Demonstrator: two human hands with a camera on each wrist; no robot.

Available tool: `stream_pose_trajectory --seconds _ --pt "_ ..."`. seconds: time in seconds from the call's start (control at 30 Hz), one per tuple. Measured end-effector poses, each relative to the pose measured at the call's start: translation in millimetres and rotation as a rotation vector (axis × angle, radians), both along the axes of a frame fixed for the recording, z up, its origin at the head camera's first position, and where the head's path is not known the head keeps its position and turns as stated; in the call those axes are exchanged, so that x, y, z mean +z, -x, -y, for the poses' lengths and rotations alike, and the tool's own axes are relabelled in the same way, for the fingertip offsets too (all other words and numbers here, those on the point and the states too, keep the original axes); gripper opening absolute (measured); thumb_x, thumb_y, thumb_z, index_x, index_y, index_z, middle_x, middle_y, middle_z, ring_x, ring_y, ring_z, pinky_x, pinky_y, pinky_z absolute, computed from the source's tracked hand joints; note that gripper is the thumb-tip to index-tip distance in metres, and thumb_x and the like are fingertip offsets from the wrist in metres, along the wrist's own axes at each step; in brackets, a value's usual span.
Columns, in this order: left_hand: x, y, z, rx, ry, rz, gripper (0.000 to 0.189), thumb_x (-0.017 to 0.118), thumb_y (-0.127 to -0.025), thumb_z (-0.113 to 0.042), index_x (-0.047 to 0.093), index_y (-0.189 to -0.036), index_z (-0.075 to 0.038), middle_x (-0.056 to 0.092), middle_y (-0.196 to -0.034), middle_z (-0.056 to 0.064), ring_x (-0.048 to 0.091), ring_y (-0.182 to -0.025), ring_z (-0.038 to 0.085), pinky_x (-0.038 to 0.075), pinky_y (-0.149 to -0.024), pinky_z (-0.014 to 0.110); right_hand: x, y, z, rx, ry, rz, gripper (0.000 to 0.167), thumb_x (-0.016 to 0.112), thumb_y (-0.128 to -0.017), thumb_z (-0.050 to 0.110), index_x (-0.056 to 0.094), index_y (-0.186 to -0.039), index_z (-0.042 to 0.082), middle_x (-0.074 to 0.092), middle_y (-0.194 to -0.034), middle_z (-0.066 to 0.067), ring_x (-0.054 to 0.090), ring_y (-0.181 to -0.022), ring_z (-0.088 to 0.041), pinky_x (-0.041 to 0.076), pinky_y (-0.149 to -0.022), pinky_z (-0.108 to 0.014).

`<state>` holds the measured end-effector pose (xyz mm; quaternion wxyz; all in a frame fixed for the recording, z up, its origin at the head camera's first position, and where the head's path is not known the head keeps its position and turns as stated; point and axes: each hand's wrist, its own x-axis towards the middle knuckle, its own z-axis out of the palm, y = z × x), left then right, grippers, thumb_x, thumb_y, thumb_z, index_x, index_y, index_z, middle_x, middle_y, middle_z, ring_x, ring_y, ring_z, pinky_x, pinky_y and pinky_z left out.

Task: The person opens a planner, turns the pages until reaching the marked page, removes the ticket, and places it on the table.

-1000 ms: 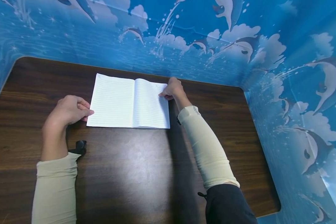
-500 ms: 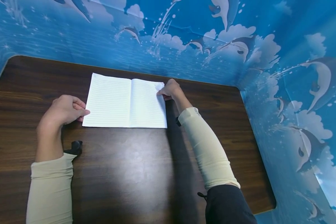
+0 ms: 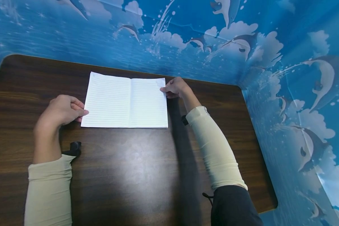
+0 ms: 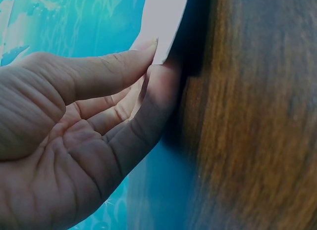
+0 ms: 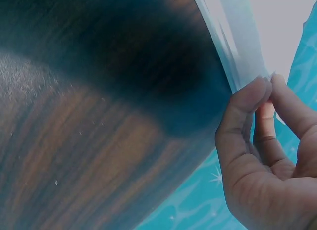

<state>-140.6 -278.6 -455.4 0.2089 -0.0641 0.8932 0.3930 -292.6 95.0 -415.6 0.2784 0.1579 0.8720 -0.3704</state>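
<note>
An open notebook (image 3: pixel 110 102) with blank lined pages lies near the far edge of the table. My left hand (image 3: pixel 62 110) pinches its left edge between thumb and fingers; the left wrist view shows the white page edge (image 4: pixel 165 27) caught at the thumb tip. At the upper right edge, my right hand (image 3: pixel 178 88) pinches the notebook with thumb on top. In the right wrist view, the thumb and forefinger of that hand (image 5: pixel 262 156) meet at the paper's edge (image 5: pixel 247 42). The notebook's cover is hidden underneath.
The dark wood table (image 3: pixel 124 175) has rounded corners. A blue curtain (image 3: pixel 101 44) printed with dolphins and clouds stands behind it and along the right side. Light sleeves cover both forearms, with a black strap device (image 3: pixel 74 148) at the left wrist.
The right-hand page, bulged up near the fold earlier, now lies flatter. My right hand has shifted slightly at its upper corner. The left hand keeps its pinch; the whole view has drifted a little.
</note>
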Motion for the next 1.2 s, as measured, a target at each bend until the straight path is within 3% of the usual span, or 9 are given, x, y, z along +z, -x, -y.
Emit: stream_pose_trajectory --seconds 0.33,0.5,0.7,0.9,1.0,1.2 --pt "-3.6 -1.9 3.3 0.004 0.004 -0.002 0.036 0.065 -0.106 -0.017 0.061 -0.124 0.013 0.076 -0.083 0.011 0.069 -0.075 0.022 0.045 -0.069 0.038 21.3 3.0 2.3 0.051 0.066 0.053 0.022 0.077 -0.1 0.025 0.07 -0.104 0.005 0.067 -0.093 -0.008 0.068 -0.077 -0.017 0.059 -0.105 -0.039" --pt "-4.7 -0.9 3.7 0.003 0.004 -0.007 0.036 0.067 -0.106 -0.018 0.063 -0.124 0.013 0.077 -0.084 0.011 0.07 -0.077 0.023 0.045 -0.07 0.038 31.0 2.0 2.7 0.082 0.065 0.045 0.024 0.076 -0.101 0.026 0.071 -0.105 0.003 0.067 -0.091 -0.009 0.067 -0.075 -0.016 0.058 -0.106 -0.041" --pt "-3.5 -0.2 1.8 0.008 0.004 -0.01 0.037 0.068 -0.105 -0.017 0.063 -0.125 0.014 0.077 -0.083 0.011 0.071 -0.074 0.02 0.045 -0.072 0.039 42.3 1.2 4.1 0.179 0.008 0.02 0.028 0.072 -0.104 0.032 0.073 -0.108 0.005 0.068 -0.093 -0.008 0.066 -0.076 -0.016 0.056 -0.105 -0.042" --pt "-5.5 1.9 -0.1 0.009 -0.014 0.006 0.037 0.069 -0.105 -0.017 0.063 -0.126 0.013 0.078 -0.083 0.009 0.072 -0.072 0.017 0.045 -0.073 0.038 51.7 2.2 12.3 0.189 0.018 -0.01 0.029 0.07 -0.106 0.032 0.073 -0.112 0.004 0.066 -0.093 -0.007 0.065 -0.077 -0.015 0.055 -0.105 -0.04" --pt "-5.3 2.2 -0.5 0.012 -0.02 0.006 0.037 0.069 -0.105 -0.016 0.063 -0.125 0.014 0.078 -0.082 0.009 0.073 -0.071 0.017 0.046 -0.071 0.037 56.4 1.4 17.5 0.186 0.038 -0.029 0.029 0.07 -0.105 0.031 0.073 -0.114 0.004 0.065 -0.094 -0.007 0.065 -0.077 -0.016 0.057 -0.102 -0.039" --pt "-5.0 3.0 -2.3 0.01 -0.021 0.0 0.036 0.068 -0.105 -0.014 0.063 -0.125 0.014 0.078 -0.08 0.008 0.074 -0.07 0.017 0.047 -0.07 0.035 68.0 -0.5 29.5 0.188 0.068 -0.051 0.026 0.07 -0.105 0.032 0.071 -0.108 0.006 0.065 -0.093 -0.007 0.065 -0.075 -0.016 0.06 -0.081 -0.028"
